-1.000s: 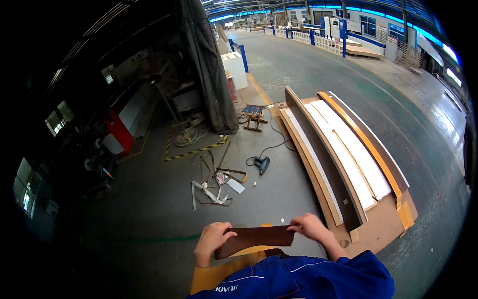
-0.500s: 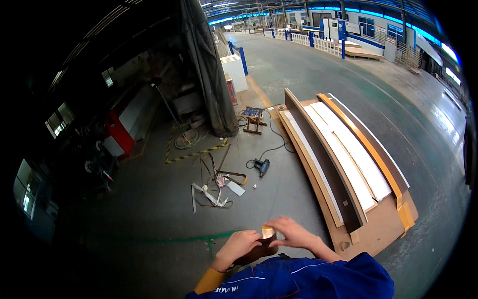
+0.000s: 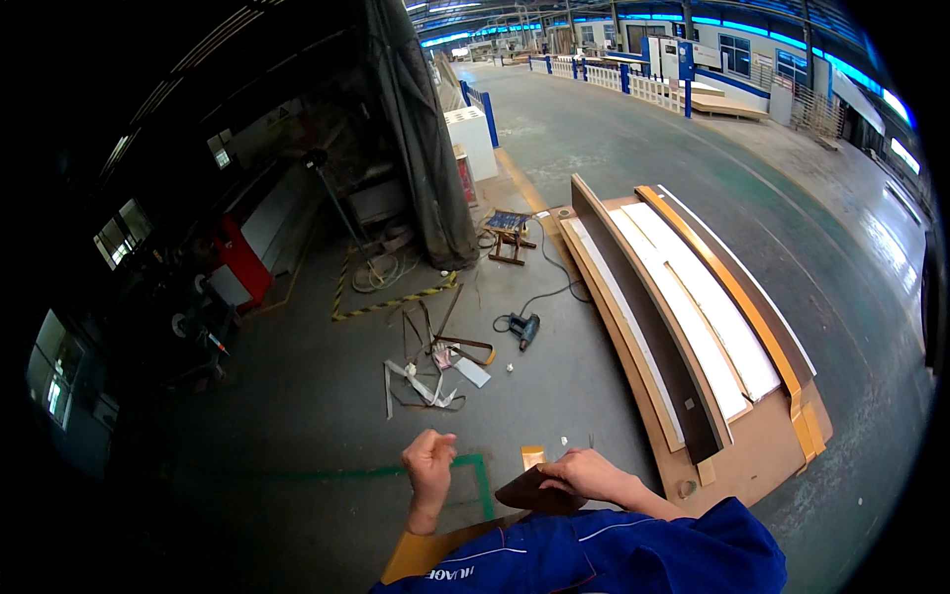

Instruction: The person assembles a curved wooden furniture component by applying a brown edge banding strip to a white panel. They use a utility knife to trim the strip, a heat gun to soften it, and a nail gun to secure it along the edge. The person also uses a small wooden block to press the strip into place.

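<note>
My right hand (image 3: 591,474) rests on top of a dark brown flat piece (image 3: 524,493) and grips its edge, just in front of my blue sleeve (image 3: 633,549). My left hand (image 3: 429,465) is raised to the left of it, fingers curled into a loose fist; I see nothing in it. A small tan block (image 3: 532,455) lies on the floor between the hands, just beyond the brown piece. A tan board (image 3: 421,556) shows under my left forearm.
A long stack of brown and white panels (image 3: 693,327) lies on cardboard to the right. On the concrete ahead are a power drill (image 3: 523,328) with its cable, loose strap scraps (image 3: 430,366), a small wooden stool (image 3: 510,234) and a green floor line (image 3: 482,482). A dark curtain (image 3: 426,148) hangs beyond.
Both hands held the dark brown piece stretched between them, then came together. Now my left hand has let go and lifted away to the left; the right hand stays on the piece.
</note>
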A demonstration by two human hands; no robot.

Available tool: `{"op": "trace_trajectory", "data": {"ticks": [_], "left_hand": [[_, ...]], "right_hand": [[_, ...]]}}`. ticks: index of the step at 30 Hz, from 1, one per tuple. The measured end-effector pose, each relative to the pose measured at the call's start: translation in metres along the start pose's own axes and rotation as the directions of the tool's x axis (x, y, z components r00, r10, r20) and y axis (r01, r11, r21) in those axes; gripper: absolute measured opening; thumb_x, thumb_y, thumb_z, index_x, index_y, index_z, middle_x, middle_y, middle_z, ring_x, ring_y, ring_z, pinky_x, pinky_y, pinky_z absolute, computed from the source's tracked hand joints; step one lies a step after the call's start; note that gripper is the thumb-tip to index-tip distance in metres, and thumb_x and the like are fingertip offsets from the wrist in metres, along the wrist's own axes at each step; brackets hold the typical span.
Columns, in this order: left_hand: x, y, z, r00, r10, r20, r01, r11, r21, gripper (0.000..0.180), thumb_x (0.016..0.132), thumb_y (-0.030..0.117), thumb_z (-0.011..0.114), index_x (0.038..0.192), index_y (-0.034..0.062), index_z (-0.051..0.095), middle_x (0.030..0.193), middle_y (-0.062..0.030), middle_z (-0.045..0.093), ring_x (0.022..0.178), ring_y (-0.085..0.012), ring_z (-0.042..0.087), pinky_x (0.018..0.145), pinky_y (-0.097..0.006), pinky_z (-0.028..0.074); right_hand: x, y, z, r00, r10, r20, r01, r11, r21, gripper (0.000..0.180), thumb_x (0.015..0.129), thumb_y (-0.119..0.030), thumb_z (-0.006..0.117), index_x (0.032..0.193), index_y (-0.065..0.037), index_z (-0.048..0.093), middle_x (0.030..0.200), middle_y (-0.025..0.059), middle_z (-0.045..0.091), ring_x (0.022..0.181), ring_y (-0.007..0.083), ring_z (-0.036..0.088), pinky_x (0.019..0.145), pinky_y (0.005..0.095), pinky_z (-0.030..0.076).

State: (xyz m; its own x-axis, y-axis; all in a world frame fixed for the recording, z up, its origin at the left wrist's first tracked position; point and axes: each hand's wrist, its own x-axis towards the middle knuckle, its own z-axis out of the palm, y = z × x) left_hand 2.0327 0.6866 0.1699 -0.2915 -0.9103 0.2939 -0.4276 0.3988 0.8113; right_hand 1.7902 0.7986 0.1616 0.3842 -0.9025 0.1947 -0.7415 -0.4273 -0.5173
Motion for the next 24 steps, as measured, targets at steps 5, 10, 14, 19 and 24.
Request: {"op": "trace_trajectory", "data": {"ticks": [5, 10, 14, 19, 24], "left_hand": [[0.005, 0.025, 0.033, 0.817, 0.437, 0.376, -0.424, 0.898, -0.122, 0.044, 0.084, 0.024, 0.054, 0.124, 0.0093, 0.044, 0.117, -0.0092, 0.053, 0.115, -0.0244, 0.043, 0.102, -0.043, 0.023], [-0.008, 0.022, 0.060, 0.600, 0.409, 0.688, -0.376, 0.903, -0.209, 0.040, 0.084, 0.023, 0.053, 0.120, 0.0072, 0.048, 0.118, -0.0109, 0.053, 0.113, -0.0250, 0.046, 0.101, -0.040, 0.028], [-0.006, 0.027, 0.062, 0.619, 0.421, 0.663, -0.398, 0.896, -0.197, 0.023, 0.080, 0.024, 0.059, 0.091, 0.0037, 0.061, 0.088, -0.0103, 0.061, 0.085, -0.0262, 0.056, 0.085, -0.036, 0.041], [-0.003, 0.022, 0.053, 0.638, 0.441, 0.632, -0.439, 0.882, -0.172, 0.020, 0.076, 0.024, 0.062, 0.077, 0.0043, 0.058, 0.077, -0.0083, 0.058, 0.073, -0.0268, 0.055, 0.073, -0.038, 0.042], [-0.004, 0.009, 0.054, 0.661, 0.386, 0.643, -0.469, 0.882, -0.048, 0.021, 0.075, 0.022, 0.063, 0.075, 0.0032, 0.055, 0.074, -0.0105, 0.055, 0.071, -0.0285, 0.054, 0.067, -0.037, 0.043]], "right_hand": [[-0.002, 0.007, 0.002, 0.999, -0.054, 0.007, 0.054, 0.998, 0.043, 0.023, 0.079, -0.028, 0.057, 0.076, -0.005, 0.054, 0.064, 0.0158, 0.057, 0.063, 0.0350, 0.057, 0.059, 0.0422, 0.046], [-0.004, 0.005, 0.007, 0.984, -0.163, -0.075, 0.170, 0.980, 0.105, 0.022, 0.079, -0.027, 0.058, 0.083, -0.006, 0.058, 0.074, 0.0136, 0.061, 0.068, 0.0334, 0.058, 0.061, 0.0415, 0.047], [-0.009, 0.000, 0.002, 0.998, -0.062, -0.022, 0.063, 0.994, 0.085, 0.024, 0.078, -0.029, 0.059, 0.086, -0.006, 0.059, 0.075, 0.0128, 0.060, 0.070, 0.0332, 0.058, 0.064, 0.0401, 0.047], [-0.017, 0.005, -0.007, 0.994, 0.081, 0.076, -0.079, 0.996, -0.034, 0.027, 0.079, -0.033, 0.058, 0.081, -0.006, 0.057, 0.066, 0.0150, 0.058, 0.068, 0.0351, 0.056, 0.063, 0.0409, 0.046], [-0.022, 0.017, -0.007, 0.977, 0.189, 0.102, -0.184, 0.982, -0.051, 0.027, 0.079, -0.034, 0.057, 0.079, -0.007, 0.057, 0.066, 0.0151, 0.058, 0.068, 0.0347, 0.056, 0.062, 0.0411, 0.045]]}}
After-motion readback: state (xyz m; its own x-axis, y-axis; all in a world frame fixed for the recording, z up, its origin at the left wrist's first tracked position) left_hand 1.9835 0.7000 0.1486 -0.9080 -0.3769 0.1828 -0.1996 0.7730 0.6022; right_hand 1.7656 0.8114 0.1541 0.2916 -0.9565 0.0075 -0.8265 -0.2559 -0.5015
